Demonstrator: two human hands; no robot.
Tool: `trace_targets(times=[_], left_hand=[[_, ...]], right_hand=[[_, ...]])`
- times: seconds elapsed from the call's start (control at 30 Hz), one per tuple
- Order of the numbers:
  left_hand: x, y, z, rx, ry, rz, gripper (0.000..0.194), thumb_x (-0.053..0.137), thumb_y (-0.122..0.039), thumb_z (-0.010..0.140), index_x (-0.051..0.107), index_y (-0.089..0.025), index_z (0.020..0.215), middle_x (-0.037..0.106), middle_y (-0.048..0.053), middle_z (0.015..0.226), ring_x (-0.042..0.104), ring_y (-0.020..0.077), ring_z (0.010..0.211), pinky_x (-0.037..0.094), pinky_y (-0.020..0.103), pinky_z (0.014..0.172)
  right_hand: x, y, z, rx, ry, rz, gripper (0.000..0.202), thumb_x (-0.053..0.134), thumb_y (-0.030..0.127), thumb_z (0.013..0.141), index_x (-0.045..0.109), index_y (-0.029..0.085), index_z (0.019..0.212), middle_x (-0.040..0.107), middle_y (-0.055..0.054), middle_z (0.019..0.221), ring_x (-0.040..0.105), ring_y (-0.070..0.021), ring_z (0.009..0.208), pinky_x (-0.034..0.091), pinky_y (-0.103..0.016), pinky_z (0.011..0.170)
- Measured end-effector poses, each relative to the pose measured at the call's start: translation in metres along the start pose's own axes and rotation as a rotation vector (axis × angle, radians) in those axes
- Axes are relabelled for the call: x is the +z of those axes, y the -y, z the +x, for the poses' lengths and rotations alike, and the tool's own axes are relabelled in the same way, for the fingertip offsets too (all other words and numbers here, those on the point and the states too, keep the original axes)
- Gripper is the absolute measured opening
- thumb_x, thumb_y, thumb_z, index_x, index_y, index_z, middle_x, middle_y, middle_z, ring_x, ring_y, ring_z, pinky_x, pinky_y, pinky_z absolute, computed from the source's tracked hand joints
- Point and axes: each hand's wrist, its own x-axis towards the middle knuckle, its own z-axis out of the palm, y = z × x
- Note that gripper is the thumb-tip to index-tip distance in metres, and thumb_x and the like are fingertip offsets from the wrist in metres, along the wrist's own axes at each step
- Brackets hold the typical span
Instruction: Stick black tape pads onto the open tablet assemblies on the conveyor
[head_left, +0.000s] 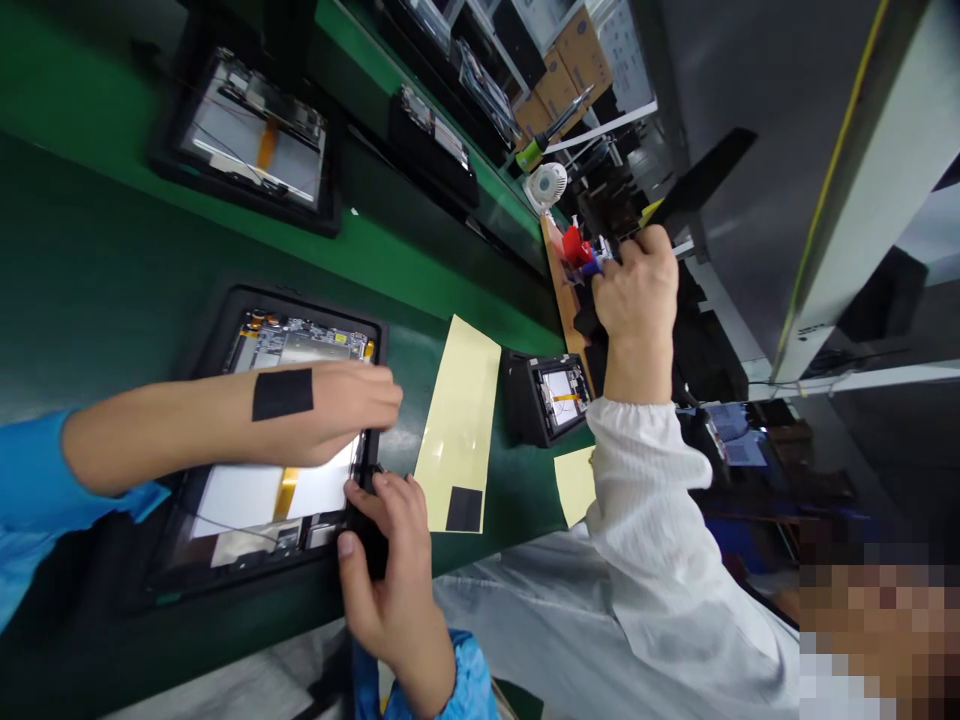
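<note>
fingers of the left hand [349, 408] are bent inward over the right-hand side of the opened tablet [244, 495], and from my remote seat i cannot tell whether they grip anything, since the fingertips are turned out of my sight. a black square patch [283, 394] sits on the back of that wrist. lower down i see the right hand [394, 560] at the tablet's near right corner, thumb set apart from the bent fingers, something dark between them — whether it is pinched there, i cannot tell. the tablet lies in a black frame [307, 304] on the green worktop [82, 240], its circuit board [330, 340] and an amber strip [286, 493] exposed. just right of both hands i have a pale yellow sheet [459, 425], with a black square [464, 509] on its lower end. past it stands a smaller opened device [562, 397], and another opened tablet [251, 150] lies toward the upper left. on my far right a co-worker's hand [637, 290] in a white sleeve [652, 490] is raised — well apart from my pair.
</note>
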Motion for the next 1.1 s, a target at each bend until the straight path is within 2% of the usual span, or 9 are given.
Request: trace_targets(times=[0.1, 0.2, 0.33, 0.47, 0.6, 0.73, 0.93, 1.0, 1.1], left_hand=[[0.018, -0.002, -0.006, 0.09, 0.036, -0.209, 0.037, 0.051, 0.014, 0.079, 0.061, -0.021, 0.078, 0.066, 0.001, 0.084, 0.057, 0.0214, 0.082, 0.043, 0.032, 0.078], [0.027, 0.003, -0.008, 0.095, 0.05, -0.251, 0.038, 0.052, 0.016, 0.076, 0.063, -0.021, 0.075, 0.067, 0.0, 0.081, 0.058, 0.0214, 0.079, 0.042, 0.031, 0.074], [0.025, 0.014, -0.004, 0.073, 0.091, -0.147, 0.032, 0.055, 0.009, 0.074, 0.062, -0.021, 0.072, 0.067, 0.002, 0.08, 0.055, 0.024, 0.077, 0.037, 0.035, 0.068], [0.02, 0.024, 0.001, 0.124, 0.038, -0.052, 0.027, 0.054, 0.005, 0.076, 0.059, -0.022, 0.074, 0.065, 0.002, 0.079, 0.052, 0.0251, 0.077, 0.035, 0.039, 0.074], [0.018, 0.029, 0.003, 0.102, 0.026, 0.0, 0.024, 0.053, 0.0, 0.081, 0.058, -0.022, 0.074, 0.064, 0.003, 0.077, 0.05, 0.0256, 0.075, 0.034, 0.041, 0.077], [0.013, 0.024, 0.003, 0.059, 0.025, 0.026, 0.023, 0.048, -0.004, 0.088, 0.057, -0.021, 0.075, 0.063, 0.004, 0.077, 0.048, 0.0243, 0.078, 0.035, 0.042, 0.078], [0.01, 0.008, -0.002, 0.056, -0.022, -0.001, 0.033, 0.037, -0.013, 0.093, 0.068, -0.021, 0.087, 0.061, -0.001, 0.086, 0.05, 0.0178, 0.086, 0.037, 0.039, 0.084], [0.014, 0.004, -0.003, 0.087, -0.014, -0.038, 0.034, 0.04, -0.009, 0.092, 0.071, -0.023, 0.091, 0.065, -0.002, 0.091, 0.055, 0.0179, 0.089, 0.039, 0.039, 0.088], [0.021, 0.0, -0.004, 0.112, 0.033, -0.126, 0.031, 0.052, 0.003, 0.081, 0.067, -0.023, 0.084, 0.068, -0.001, 0.087, 0.059, 0.0196, 0.086, 0.043, 0.036, 0.09]], right_hand=[[0.002, -0.003, -0.003, -0.011, -0.014, 0.014, 0.078, 0.066, 0.017, 0.106, 0.036, 0.032, 0.176, 0.077, -0.01, 0.153, 0.06, -0.0344, 0.158, 0.052, -0.067, 0.13], [0.004, -0.004, -0.008, 0.003, -0.012, 0.013, 0.075, 0.064, 0.019, 0.107, 0.037, 0.031, 0.176, 0.074, -0.012, 0.157, 0.057, -0.0363, 0.162, 0.051, -0.069, 0.13], [0.006, -0.004, -0.011, -0.002, -0.014, 0.007, 0.078, 0.066, 0.021, 0.106, 0.035, 0.033, 0.177, 0.076, -0.011, 0.154, 0.056, -0.0375, 0.162, 0.049, -0.072, 0.13], [0.003, -0.001, -0.009, 0.001, 0.002, 0.009, 0.081, 0.067, 0.02, 0.105, 0.032, 0.034, 0.178, 0.078, -0.009, 0.153, 0.059, -0.0367, 0.159, 0.05, -0.073, 0.129], [-0.002, 0.001, -0.001, 0.025, -0.007, 0.057, 0.07, 0.066, 0.022, 0.107, 0.044, 0.033, 0.172, 0.079, -0.01, 0.151, 0.068, -0.0335, 0.15, 0.056, -0.065, 0.126], [-0.008, 0.0, 0.01, 0.026, -0.012, 0.135, 0.057, 0.066, 0.025, 0.11, 0.053, 0.032, 0.165, 0.081, -0.011, 0.143, 0.078, -0.0309, 0.135, 0.067, -0.054, 0.114], [-0.011, -0.001, 0.013, 0.032, -0.001, 0.15, 0.057, 0.066, 0.025, 0.11, 0.054, 0.033, 0.165, 0.081, -0.011, 0.141, 0.075, -0.0303, 0.139, 0.066, -0.052, 0.115], [-0.01, -0.002, 0.009, 0.044, 0.011, 0.156, 0.054, 0.065, 0.025, 0.11, 0.057, 0.032, 0.163, 0.079, -0.013, 0.143, 0.073, -0.0301, 0.14, 0.067, -0.051, 0.114], [-0.007, -0.004, 0.003, 0.043, 0.018, 0.155, 0.055, 0.066, 0.027, 0.109, 0.058, 0.032, 0.163, 0.077, -0.014, 0.143, 0.074, -0.03, 0.135, 0.068, -0.051, 0.111]])
